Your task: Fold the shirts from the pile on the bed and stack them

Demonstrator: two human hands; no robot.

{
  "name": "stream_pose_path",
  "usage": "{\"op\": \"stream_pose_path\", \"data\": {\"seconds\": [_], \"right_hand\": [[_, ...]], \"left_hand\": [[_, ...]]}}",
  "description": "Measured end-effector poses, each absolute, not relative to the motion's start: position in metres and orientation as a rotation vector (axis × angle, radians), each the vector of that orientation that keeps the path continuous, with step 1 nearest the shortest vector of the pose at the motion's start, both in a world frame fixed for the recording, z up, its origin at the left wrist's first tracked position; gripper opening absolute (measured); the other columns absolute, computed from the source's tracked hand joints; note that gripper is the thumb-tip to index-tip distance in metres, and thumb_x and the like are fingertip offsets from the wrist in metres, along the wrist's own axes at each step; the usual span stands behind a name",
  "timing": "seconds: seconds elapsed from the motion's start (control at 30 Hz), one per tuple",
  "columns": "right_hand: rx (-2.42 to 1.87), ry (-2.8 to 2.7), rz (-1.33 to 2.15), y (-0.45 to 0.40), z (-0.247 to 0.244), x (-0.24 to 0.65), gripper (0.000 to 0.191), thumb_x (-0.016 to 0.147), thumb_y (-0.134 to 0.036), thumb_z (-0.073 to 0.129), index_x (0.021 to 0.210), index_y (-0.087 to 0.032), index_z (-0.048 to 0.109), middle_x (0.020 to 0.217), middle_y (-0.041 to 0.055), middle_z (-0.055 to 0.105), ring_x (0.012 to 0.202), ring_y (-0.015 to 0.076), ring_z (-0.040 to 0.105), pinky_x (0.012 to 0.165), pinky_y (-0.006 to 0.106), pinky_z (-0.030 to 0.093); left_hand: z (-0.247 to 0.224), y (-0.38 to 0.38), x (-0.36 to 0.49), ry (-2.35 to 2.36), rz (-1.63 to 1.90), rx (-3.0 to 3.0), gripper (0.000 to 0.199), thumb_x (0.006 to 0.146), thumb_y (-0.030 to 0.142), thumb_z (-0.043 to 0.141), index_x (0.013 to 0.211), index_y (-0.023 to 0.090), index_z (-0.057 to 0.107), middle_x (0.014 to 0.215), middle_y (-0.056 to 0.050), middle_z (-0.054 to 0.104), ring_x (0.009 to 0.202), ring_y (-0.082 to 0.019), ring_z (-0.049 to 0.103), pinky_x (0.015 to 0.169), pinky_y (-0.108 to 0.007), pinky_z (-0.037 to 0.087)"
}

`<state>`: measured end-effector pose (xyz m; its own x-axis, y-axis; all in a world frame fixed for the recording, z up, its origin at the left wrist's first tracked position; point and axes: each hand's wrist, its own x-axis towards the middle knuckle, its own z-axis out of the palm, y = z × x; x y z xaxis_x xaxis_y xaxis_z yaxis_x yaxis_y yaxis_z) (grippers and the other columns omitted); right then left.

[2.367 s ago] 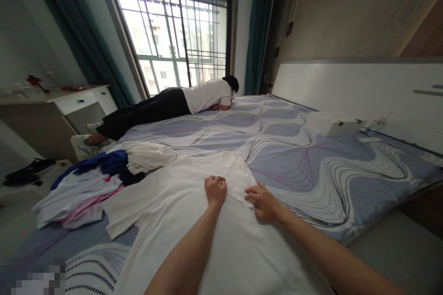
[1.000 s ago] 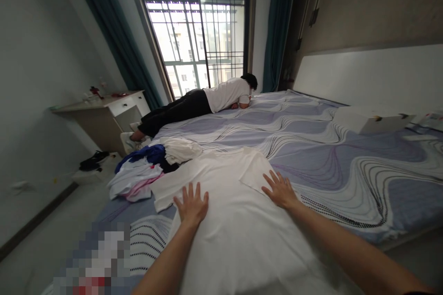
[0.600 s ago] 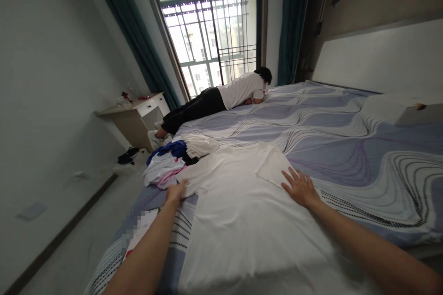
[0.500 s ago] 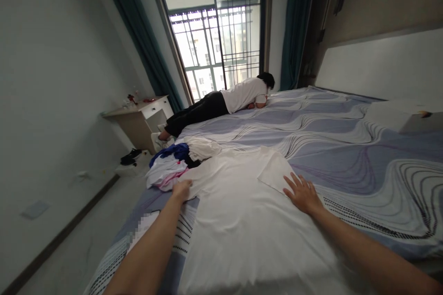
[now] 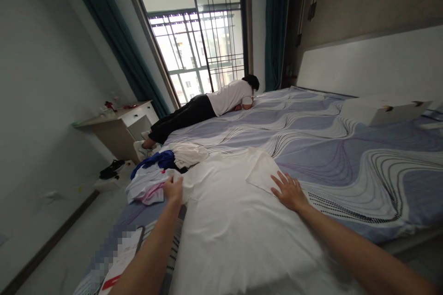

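A white T-shirt (image 5: 224, 221) lies spread on the bed, its collar end pointing away from me. My left hand (image 5: 173, 188) is closed on the edge of the left sleeve, thumb on top. At the shirt's right side, my right hand (image 5: 289, 191) rests flat with fingers spread, touching the cloth near the right sleeve. Just beyond my left hand sits a heap of crumpled clothes (image 5: 147, 182) in white, blue and pink, with a cream garment (image 5: 189, 153) beside it.
The bed (image 5: 311, 147) has a blue-grey wavy-patterned sheet. Across its far side lies a person (image 5: 228, 97) in a white top. A white box (image 5: 374, 110) stands at the right. Papers (image 5: 122, 251) lie by my left forearm. A small desk (image 5: 117, 124) stands back left.
The view has turned a little to the right. My left hand has tightened and lifted slightly with the sleeve edge, while my right hand stays spread on the shirt.
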<state>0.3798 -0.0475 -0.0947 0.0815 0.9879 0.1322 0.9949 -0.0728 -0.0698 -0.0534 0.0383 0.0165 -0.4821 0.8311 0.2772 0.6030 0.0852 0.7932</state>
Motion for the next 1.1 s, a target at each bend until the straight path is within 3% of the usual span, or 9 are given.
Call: {"op": "stream_pose_path", "data": {"seconds": [0.07, 0.17, 0.23, 0.33, 0.5, 0.67, 0.8, 1.0, 1.1], "right_hand": [[-2.193, -2.035, -0.085, -0.048, -0.095, 0.380, 0.058, 0.097, -0.054, 0.035, 0.153, -0.036, 0.034, 0.163, 0.0020, 0.024, 0.148, 0.0322, 0.021, 0.117, 0.056, 0.017], [-2.190, -2.033, -0.101, -0.048, -0.096, 0.381, 0.058, 0.097, -0.054, 0.034, 0.152, -0.036, 0.035, 0.163, 0.0023, 0.025, 0.147, 0.0326, 0.022, 0.116, 0.057, 0.018], [-2.185, -2.038, -0.099, -0.047, -0.097, 0.382, 0.058, 0.098, -0.055, 0.033, 0.152, -0.036, 0.035, 0.163, 0.0021, 0.026, 0.147, 0.0325, 0.022, 0.116, 0.057, 0.019], [-2.177, -2.044, -0.090, -0.047, -0.097, 0.383, 0.059, 0.097, -0.056, 0.032, 0.153, -0.036, 0.034, 0.163, 0.0020, 0.025, 0.147, 0.0320, 0.022, 0.116, 0.057, 0.019], [-2.161, -2.024, -0.107, -0.047, -0.099, 0.383, 0.059, 0.097, -0.056, 0.033, 0.152, -0.036, 0.035, 0.163, 0.0025, 0.026, 0.147, 0.0325, 0.023, 0.116, 0.057, 0.017], [-2.166, -2.016, -0.096, -0.047, -0.100, 0.382, 0.059, 0.097, -0.057, 0.033, 0.152, -0.035, 0.036, 0.163, 0.0027, 0.026, 0.147, 0.0324, 0.022, 0.116, 0.057, 0.017], [-2.178, -2.023, -0.073, -0.048, -0.095, 0.381, 0.059, 0.097, -0.056, 0.033, 0.152, -0.035, 0.035, 0.163, 0.0027, 0.026, 0.147, 0.0321, 0.022, 0.117, 0.056, 0.017], [-2.168, -2.004, -0.039, -0.049, -0.092, 0.381, 0.059, 0.097, -0.055, 0.033, 0.152, -0.036, 0.034, 0.164, 0.0014, 0.024, 0.148, 0.0308, 0.019, 0.118, 0.055, 0.014], [-2.170, -2.004, -0.021, -0.048, -0.093, 0.381, 0.059, 0.097, -0.056, 0.032, 0.152, -0.036, 0.035, 0.164, 0.0011, 0.023, 0.148, 0.0303, 0.018, 0.118, 0.055, 0.013]], "left_hand": [[0.012, 0.026, -0.029, 1.996, 1.231, 1.632, 0.033, 0.079, 0.025, 0.068, 0.111, 0.019, 0.069, 0.105, -0.006, 0.071, 0.099, -0.023, 0.065, 0.090, -0.034, 0.049], [-0.002, -0.001, 0.003, 1.737, 0.825, 2.119, 0.065, 0.062, 0.022, 0.077, 0.125, 0.024, 0.064, 0.122, -0.007, 0.066, 0.115, -0.026, 0.058, 0.100, -0.035, 0.044], [-0.012, -0.020, 0.011, 1.677, 0.471, 2.378, 0.078, 0.062, 0.018, 0.073, 0.137, 0.024, 0.055, 0.136, -0.012, 0.056, 0.127, -0.030, 0.048, 0.104, -0.042, 0.040], [-0.025, -0.041, -0.004, 1.773, 0.214, 2.489, 0.083, 0.062, 0.008, 0.061, 0.142, 0.023, 0.048, 0.139, -0.015, 0.051, 0.129, -0.032, 0.044, 0.103, -0.045, 0.039], [-0.040, -0.051, -0.045, 1.913, 0.426, 2.627, 0.065, 0.071, 0.002, 0.050, 0.133, 0.019, 0.056, 0.126, -0.014, 0.057, 0.116, -0.029, 0.050, 0.095, -0.042, 0.042], [-0.052, -0.047, -0.053, 1.775, 0.713, 2.749, 0.023, 0.093, 0.024, 0.049, 0.104, 0.023, 0.069, 0.103, -0.009, 0.067, 0.099, -0.024, 0.056, 0.089, -0.038, 0.045], [-0.059, -0.045, -0.055, 1.648, 0.839, 2.751, 0.023, 0.096, 0.032, 0.048, 0.100, 0.023, 0.069, 0.102, -0.008, 0.069, 0.100, -0.023, 0.056, 0.092, -0.038, 0.044], [-0.059, -0.052, -0.067, 1.621, 0.816, 2.623, 0.021, 0.093, 0.027, 0.048, 0.100, 0.024, 0.068, 0.108, -0.009, 0.068, 0.109, -0.025, 0.055, 0.102, -0.041, 0.041], [-0.057, -0.054, -0.069, 1.608, 0.851, 2.546, 0.039, 0.082, 0.015, 0.050, 0.118, 0.023, 0.063, 0.126, -0.011, 0.061, 0.122, -0.026, 0.050, 0.108, -0.045, 0.039]]}}
